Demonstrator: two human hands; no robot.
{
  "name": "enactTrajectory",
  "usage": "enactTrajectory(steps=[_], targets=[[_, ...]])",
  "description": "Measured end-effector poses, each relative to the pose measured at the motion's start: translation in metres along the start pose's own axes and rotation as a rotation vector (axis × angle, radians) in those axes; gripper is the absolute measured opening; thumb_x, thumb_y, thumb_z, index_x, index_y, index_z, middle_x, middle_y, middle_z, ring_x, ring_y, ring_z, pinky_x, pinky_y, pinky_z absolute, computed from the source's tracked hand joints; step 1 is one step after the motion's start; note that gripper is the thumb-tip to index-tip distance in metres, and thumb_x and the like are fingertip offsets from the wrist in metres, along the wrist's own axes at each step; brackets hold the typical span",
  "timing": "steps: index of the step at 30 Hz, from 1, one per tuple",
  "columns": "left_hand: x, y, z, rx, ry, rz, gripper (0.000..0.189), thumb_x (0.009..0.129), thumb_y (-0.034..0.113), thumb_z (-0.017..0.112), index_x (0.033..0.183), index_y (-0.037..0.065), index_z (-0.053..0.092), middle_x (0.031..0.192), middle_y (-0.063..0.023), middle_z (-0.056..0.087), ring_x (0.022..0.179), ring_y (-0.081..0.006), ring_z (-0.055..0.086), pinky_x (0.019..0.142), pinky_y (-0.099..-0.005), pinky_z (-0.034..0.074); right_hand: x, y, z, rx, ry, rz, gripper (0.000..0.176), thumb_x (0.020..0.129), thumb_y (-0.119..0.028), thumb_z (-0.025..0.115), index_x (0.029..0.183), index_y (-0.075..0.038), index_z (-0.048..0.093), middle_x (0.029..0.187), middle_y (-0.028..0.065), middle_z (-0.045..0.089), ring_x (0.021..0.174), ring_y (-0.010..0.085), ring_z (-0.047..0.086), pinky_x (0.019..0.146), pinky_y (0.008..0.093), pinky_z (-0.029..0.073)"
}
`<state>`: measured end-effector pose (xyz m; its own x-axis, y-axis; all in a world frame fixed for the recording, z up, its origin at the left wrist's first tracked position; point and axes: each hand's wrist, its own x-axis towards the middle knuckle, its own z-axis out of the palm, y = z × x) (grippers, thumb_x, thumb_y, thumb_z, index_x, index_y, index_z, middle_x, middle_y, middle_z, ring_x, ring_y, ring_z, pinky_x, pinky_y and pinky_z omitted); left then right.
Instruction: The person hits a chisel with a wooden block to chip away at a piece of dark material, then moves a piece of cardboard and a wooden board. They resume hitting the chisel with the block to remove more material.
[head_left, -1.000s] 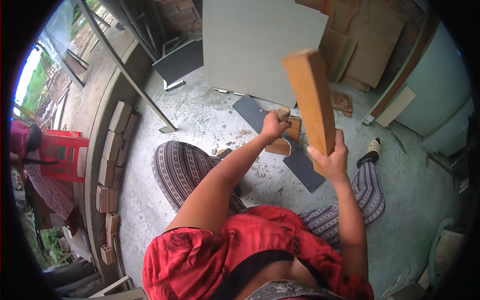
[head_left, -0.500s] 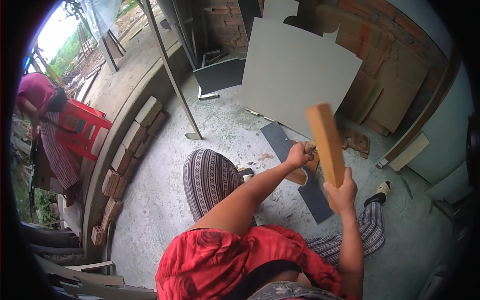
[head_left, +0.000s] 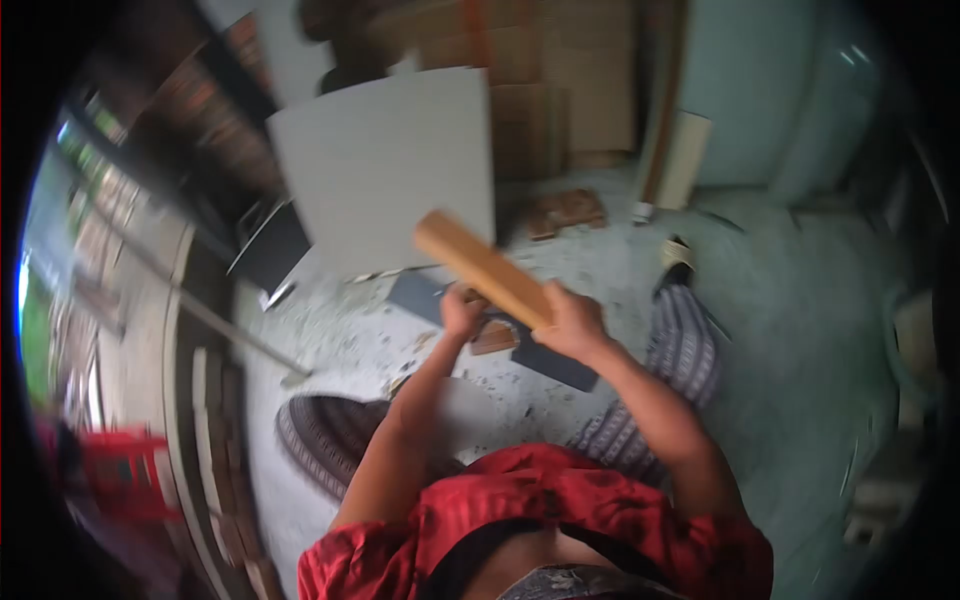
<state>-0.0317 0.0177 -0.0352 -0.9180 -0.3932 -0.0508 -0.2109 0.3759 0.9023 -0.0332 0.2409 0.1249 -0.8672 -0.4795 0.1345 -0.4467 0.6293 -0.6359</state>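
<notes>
My right hand is wrapped round the lower end of a thick orange-brown wooden block, which slants up to the left. My left hand is closed on something small that I cannot make out, just below the block. Under the hands, a dark grey board lies on the floor, with a brown wooden piece on it. The block hides part of the board.
A large pale panel leans at the back, near cardboard. Brown pieces lie on the floor beyond the board. A thin post stands left, with a red plastic stool at far left.
The view has swung to the right and is blurred. The wooden block has gone from nearly upright to slanting left across the space above my left hand. Both hands keep their hold.
</notes>
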Motion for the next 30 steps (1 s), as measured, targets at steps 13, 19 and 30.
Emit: enactTrajectory(steps=[13,19,30], targets=[[0.029,-0.048,0.007,-0.423,-0.142,0.117,0.018,0.082,0.014,0.064,0.09,-0.003,0.063,0.087,-0.0064,0.065,0.077,-0.0118,0.06,0.062,-0.0266,0.05,-0.005,0.024,0.033,0.181,0.098,-0.007,0.049,0.056,-0.018,0.072,0.094,0.0,0.049,0.078,0.0188,0.062,0.075,0.0354,0.063,0.068,0.0413,0.05],[0.024,-0.025,0.003,0.078,-0.012,0.282,0.031,0.08,0.026,0.066,0.101,0.002,0.065,0.094,-0.0108,0.068,0.087,-0.0199,0.065,0.075,-0.0353,0.052,-0.007,-0.016,-0.019,0.486,0.047,0.039,0.047,0.057,-0.021,0.07,0.094,-0.001,0.052,0.082,0.0191,0.062,0.076,0.0348,0.063,0.07,0.041,0.049],[0.015,-0.022,0.005,-0.319,0.004,0.115,0.019,0.067,0.001,0.066,0.085,-0.004,0.064,0.081,-0.0072,0.068,0.071,-0.013,0.062,0.065,-0.0286,0.049,0.009,0.018,0.018,0.514,-0.219,0.282,0.05,0.055,-0.015,0.074,0.099,0.001,0.057,0.086,0.015,0.064,0.079,0.0248,0.063,0.072,0.0325,0.049]])
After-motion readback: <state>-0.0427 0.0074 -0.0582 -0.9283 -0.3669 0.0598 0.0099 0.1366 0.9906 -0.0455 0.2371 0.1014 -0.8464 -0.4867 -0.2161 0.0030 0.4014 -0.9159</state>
